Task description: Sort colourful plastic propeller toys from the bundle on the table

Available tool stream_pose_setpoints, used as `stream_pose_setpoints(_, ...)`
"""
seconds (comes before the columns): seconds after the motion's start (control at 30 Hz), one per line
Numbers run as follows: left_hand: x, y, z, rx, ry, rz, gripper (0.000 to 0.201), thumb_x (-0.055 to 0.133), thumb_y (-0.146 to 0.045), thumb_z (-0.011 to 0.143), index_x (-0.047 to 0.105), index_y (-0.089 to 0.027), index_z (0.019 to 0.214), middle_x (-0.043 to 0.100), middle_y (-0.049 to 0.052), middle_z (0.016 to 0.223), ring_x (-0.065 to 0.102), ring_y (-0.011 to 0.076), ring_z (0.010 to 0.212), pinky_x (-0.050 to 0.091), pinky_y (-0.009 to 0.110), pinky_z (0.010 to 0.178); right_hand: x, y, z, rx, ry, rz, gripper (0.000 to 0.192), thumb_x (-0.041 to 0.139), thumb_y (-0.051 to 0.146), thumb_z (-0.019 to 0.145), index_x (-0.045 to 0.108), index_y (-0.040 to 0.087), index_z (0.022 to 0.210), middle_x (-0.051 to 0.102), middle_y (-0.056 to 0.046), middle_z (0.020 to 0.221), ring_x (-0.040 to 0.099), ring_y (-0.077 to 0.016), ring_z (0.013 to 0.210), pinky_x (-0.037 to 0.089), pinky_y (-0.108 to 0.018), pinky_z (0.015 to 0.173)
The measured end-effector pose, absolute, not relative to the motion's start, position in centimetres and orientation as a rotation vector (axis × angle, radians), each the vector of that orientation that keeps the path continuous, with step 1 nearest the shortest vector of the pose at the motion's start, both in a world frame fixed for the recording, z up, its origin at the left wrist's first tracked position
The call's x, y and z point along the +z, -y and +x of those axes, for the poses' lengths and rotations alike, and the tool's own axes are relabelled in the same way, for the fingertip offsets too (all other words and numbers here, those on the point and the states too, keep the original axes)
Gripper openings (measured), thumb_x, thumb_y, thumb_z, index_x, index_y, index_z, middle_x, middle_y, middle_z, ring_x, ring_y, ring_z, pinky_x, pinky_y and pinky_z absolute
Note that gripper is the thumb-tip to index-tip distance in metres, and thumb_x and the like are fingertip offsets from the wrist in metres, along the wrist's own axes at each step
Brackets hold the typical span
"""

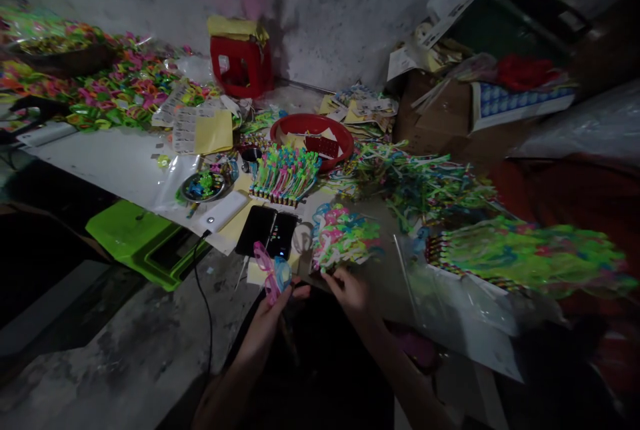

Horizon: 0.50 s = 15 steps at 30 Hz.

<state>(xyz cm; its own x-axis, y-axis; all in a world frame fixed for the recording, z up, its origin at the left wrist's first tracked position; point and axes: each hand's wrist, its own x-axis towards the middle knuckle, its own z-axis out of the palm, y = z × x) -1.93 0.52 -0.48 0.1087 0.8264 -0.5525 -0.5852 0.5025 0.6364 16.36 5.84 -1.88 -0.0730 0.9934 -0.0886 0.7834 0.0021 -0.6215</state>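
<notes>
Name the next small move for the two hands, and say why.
Probably bring the right hand across to the pink and blue plastic toy glasses that the left hand holds up. The right hand's fingertips sit at the edge of the pile of multicoloured plastic pieces and seem to hold nothing yet.

The head camera looks forward and down, close over a littered work surface [125, 163].

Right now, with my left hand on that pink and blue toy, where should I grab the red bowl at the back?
Probably by the near rim of the red bowl, coming from the front. It lies open and upright, papers and a red piece sit inside, and colourful toys crowd its right side. The left hand holds the pink and blue toy.
</notes>
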Motion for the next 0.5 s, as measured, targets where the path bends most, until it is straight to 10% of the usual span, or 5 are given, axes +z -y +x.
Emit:
stream_pose_setpoints(0.23, 0.9, -0.2, -1.1, 1.004, -1.027, 0.436, 0.055, 0.077, -0.054, 0.062, 0.073, -0.015, 0.1, 0.073, 0.01, 0.105, 0.056, 0.0298, 0.118, 0.037, 0.037, 0.107, 0.7, -0.9, 13.9, 1.781, 1.625, -1.298, 0.018, 0.058, 0.029, 0.078, 0.066, 0.019, 0.09, 0.07, -0.002, 0.091, 0.063, -0.0193, 0.088, 0.047, -0.028, 0.079)
stream_pose_setpoints(0.4, -0.3, 0.0, -1.2, 1.074, -1.219, 0.476, 0.051, 0.072, -0.057, 0.067, 0.071, -0.017, 0.099, 0.075, 0.005, 0.093, 0.063, 0.0235, 0.105, 0.043, 0.03, 0.098, -0.9, -0.6, 15.3, 1.687, 1.559, -1.296, 0.022, 0.057, 0.037, 0.081, 0.058, 0.018, 0.092, 0.064, -0.001, 0.085, 0.059, -0.0163, 0.079, 0.048, -0.028, 0.074)
stream_pose_setpoints(0.5, -1.4, -0.2, -1.7, 1.075, -1.269, 0.515, 0.051, 0.069, -0.06, 0.068, 0.068, -0.016, 0.094, 0.066, -0.002, 0.063, 0.064, 0.0138, 0.066, 0.05, 0.022, 0.065, -1.4, -0.9, 16.9, 1.445, 1.607, -1.419, 0.029, 0.054, 0.046, 0.082, 0.057, 0.02, 0.097, 0.062, -0.002, 0.083, 0.059, -0.0168, 0.078, 0.049, -0.029, 0.073)
